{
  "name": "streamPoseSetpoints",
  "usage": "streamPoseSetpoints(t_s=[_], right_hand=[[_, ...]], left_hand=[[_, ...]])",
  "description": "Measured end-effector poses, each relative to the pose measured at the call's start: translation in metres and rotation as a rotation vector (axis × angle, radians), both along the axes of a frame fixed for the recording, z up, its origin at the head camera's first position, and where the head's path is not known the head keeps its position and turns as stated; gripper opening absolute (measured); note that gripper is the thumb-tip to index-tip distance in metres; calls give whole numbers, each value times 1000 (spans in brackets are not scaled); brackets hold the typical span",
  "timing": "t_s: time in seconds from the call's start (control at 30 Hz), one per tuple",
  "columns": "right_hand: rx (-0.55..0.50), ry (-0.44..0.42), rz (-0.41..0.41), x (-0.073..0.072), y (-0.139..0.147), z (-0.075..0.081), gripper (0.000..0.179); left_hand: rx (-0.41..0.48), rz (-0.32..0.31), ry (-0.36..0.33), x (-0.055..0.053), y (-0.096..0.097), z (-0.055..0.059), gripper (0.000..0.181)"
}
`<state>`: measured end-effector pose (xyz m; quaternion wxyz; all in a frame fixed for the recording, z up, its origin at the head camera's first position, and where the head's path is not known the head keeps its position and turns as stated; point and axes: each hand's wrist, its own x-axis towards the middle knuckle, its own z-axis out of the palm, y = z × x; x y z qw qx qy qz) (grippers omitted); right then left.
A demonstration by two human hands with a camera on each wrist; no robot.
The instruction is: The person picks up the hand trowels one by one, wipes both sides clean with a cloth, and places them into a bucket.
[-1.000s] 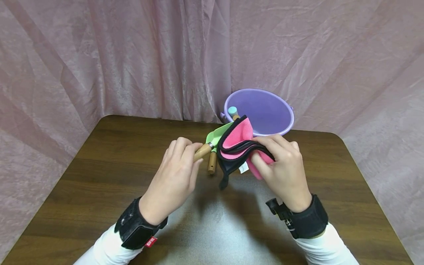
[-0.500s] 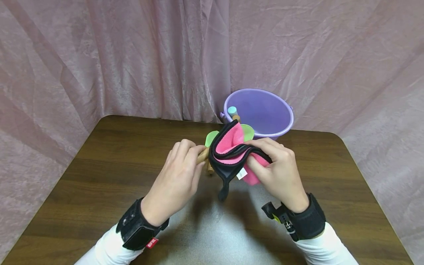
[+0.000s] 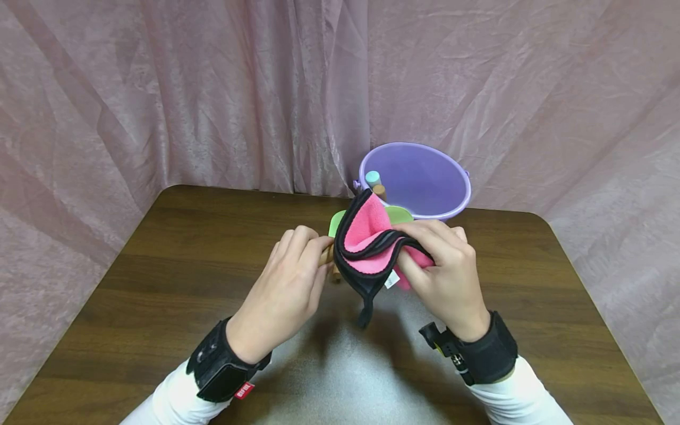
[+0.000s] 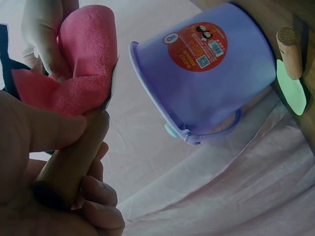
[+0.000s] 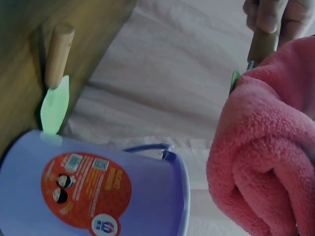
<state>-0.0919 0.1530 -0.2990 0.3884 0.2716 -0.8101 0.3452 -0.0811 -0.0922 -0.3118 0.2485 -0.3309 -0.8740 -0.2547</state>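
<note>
1. The left hand (image 3: pixel 287 283) has its thumb and fingers closed round the wooden handle of the green trowel (image 4: pixel 74 160); the grip is firm-looking, with no wide gap.
2. The right hand (image 3: pixel 448 271) pinches, between the thumb and the fingers, a fold of the pink cloth (image 3: pixel 369 227) with black edging. Whether the blade also lies inside this pinch, I cannot tell.
3. The cloth is between the two hands, just beyond the left grip, and covers most of the trowel's blade. A part of the green blade shows past the cloth, on the far side of the right fingers.
4. From the cloth, a black loop (image 3: pixel 365 313) hangs toward the person, and a white label (image 3: pixel 392 279) sticks out near the right thumb.
5. Below the left grip, a second trowel (image 5: pixel 55 78) lies on the table (image 3: pixel 159 283), apart from the hand.
6. Beyond both grips stands the purple bucket (image 3: pixel 425 177), with a red sticker (image 4: pixel 198 46) on its side. A mint-coloured end (image 3: pixel 373 178) and a wooden end (image 3: pixel 379 190) show inside it.
</note>
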Motion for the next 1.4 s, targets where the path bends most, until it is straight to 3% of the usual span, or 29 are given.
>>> streamPoseSetpoints(t_s=[0.63, 1.17, 1.4], right_hand=[[68, 187, -190, -7, 13, 5, 22], [-6, 164, -281, -13, 31, 10, 18], [-93, 148, -316, -16, 34, 11, 17]], left_hand=[[32, -15, -3, -2, -5, 3, 28], [102, -46, -33, -5, -15, 9, 28], [140, -57, -113, -7, -16, 9, 25]])
